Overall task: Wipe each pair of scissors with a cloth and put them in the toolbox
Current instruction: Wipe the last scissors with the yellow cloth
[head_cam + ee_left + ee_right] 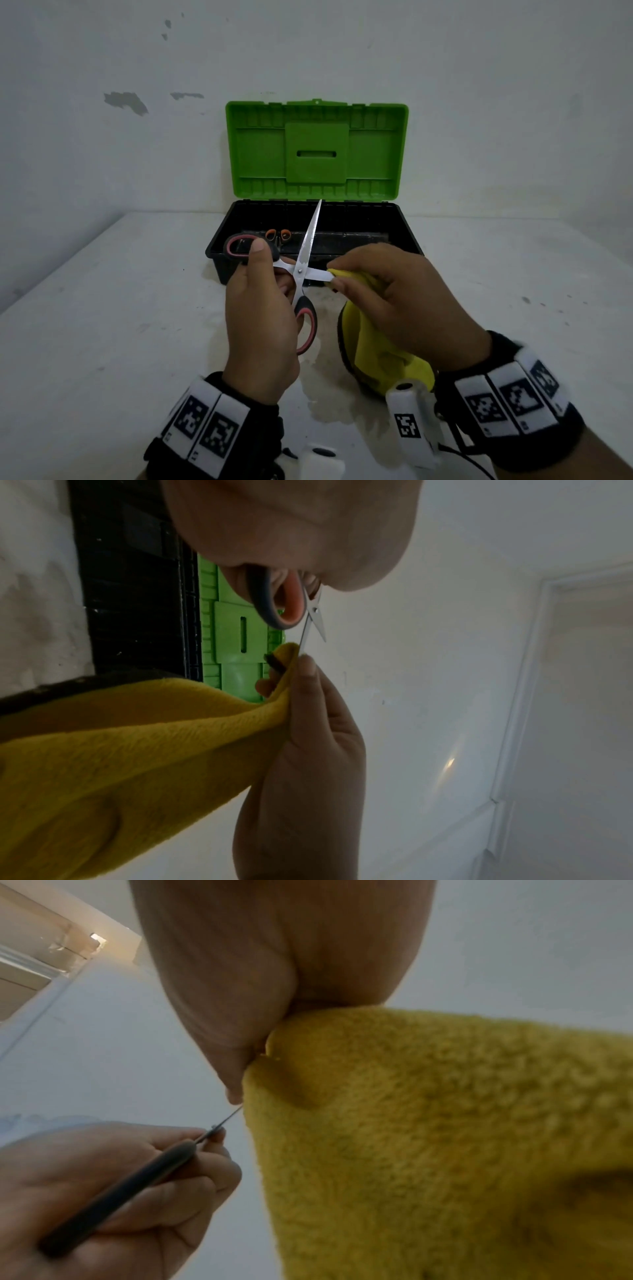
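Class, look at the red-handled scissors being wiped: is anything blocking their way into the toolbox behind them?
Nothing visible blocks it. The toolbox lid stands open directly behind the scissors, held by the left hand. Orange-handled scissors already lie inside at its left end; the rest looks free.

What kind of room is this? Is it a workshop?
Maybe a plain workroom, though I can't be sure. There's a bare white table, a white wall with chipped paint, and an open toolbox with a green lid.
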Demonstrator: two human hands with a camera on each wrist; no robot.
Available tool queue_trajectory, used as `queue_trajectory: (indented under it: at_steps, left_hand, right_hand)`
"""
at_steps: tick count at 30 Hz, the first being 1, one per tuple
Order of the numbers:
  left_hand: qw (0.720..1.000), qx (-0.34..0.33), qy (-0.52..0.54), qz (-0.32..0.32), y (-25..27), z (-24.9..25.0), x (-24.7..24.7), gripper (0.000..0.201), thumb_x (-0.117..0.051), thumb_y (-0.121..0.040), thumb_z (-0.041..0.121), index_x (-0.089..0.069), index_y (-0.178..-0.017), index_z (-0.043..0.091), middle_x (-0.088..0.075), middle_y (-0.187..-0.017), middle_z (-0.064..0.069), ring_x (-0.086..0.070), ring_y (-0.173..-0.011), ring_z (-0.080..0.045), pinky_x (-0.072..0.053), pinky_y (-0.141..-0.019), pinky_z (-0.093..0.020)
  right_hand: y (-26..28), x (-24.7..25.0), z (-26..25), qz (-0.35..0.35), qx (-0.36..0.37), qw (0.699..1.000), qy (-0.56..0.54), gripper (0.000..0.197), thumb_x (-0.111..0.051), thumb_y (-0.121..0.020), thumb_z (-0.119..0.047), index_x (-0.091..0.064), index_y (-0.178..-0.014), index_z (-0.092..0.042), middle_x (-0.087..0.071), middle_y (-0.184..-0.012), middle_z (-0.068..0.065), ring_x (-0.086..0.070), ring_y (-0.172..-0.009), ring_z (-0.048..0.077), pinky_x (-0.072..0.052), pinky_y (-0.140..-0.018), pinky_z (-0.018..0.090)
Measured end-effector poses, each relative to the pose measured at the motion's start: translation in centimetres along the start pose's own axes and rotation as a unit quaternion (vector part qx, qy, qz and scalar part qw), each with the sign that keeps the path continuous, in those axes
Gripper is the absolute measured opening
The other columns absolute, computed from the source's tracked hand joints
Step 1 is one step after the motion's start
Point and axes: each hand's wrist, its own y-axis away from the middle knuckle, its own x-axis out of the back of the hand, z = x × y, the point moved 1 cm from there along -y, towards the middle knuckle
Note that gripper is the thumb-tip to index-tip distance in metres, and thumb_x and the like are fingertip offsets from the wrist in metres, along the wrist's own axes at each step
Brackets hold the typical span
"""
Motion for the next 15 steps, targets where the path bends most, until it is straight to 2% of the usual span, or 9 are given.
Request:
queue_trajectory:
  at_steps: [5,9,11,15]
  left_hand:
    - [1.0,0.008,-0.007,0.001,-0.3,-0.3,0.2,0.038,-0.043,-0.098,0.053,-0.053,-0.079,0.022,-0.04,-0.067,0.003,-0.034,-0.059,-0.011,-0.031,-0.058,-0.032]
    - [1.0,-0.004,-0.014,-0.009,-0.5,-0.6,0.1,0.043,-0.044,-0.097,0.055,-0.049,-0.067,0.026,-0.041,-0.057,0.01,-0.035,-0.057,-0.012,-0.032,-0.059,-0.035]
    - [1.0,-0.009,-0.022,-0.013,-0.6,-0.8,-0.1,0.044,-0.044,-0.098,0.054,-0.046,-0.064,0.026,-0.039,-0.053,0.01,-0.033,-0.053,-0.011,-0.031,-0.056,-0.034]
    - [1.0,0.004,-0.026,-0.018,-0.7,-0.7,-0.1,0.046,-0.044,-0.097,0.055,-0.046,-0.063,0.024,-0.038,-0.063,0.002,-0.035,-0.059,-0.016,-0.031,-0.06,-0.038]
  right_hand:
    - [0.4,0.8,0.5,-0.002,-0.012,0.998,-0.06,0.022,-0.064,-0.093,-0.026,-0.073,-0.112,-0.022,-0.07,-0.104,-0.017,-0.063,-0.099,-0.003,-0.045,-0.083,0.008]
    - [0.1,0.9,0.1,0.081,-0.028,0.993,-0.078,0.019,-0.069,-0.089,-0.025,-0.074,-0.107,-0.024,-0.069,-0.1,-0.021,-0.063,-0.097,-0.007,-0.045,-0.081,0.005]
    - [-0.3,0.3,-0.5,0.083,-0.012,0.994,-0.071,0.019,-0.072,-0.088,-0.023,-0.074,-0.106,-0.023,-0.07,-0.099,-0.018,-0.064,-0.096,-0.005,-0.047,-0.081,0.007]
    - [-0.3,-0.8,-0.6,0.04,0.086,0.995,-0.003,0.013,-0.07,-0.09,-0.018,-0.076,-0.102,-0.016,-0.071,-0.097,-0.009,-0.061,-0.087,0.008,-0.05,-0.079,0.025]
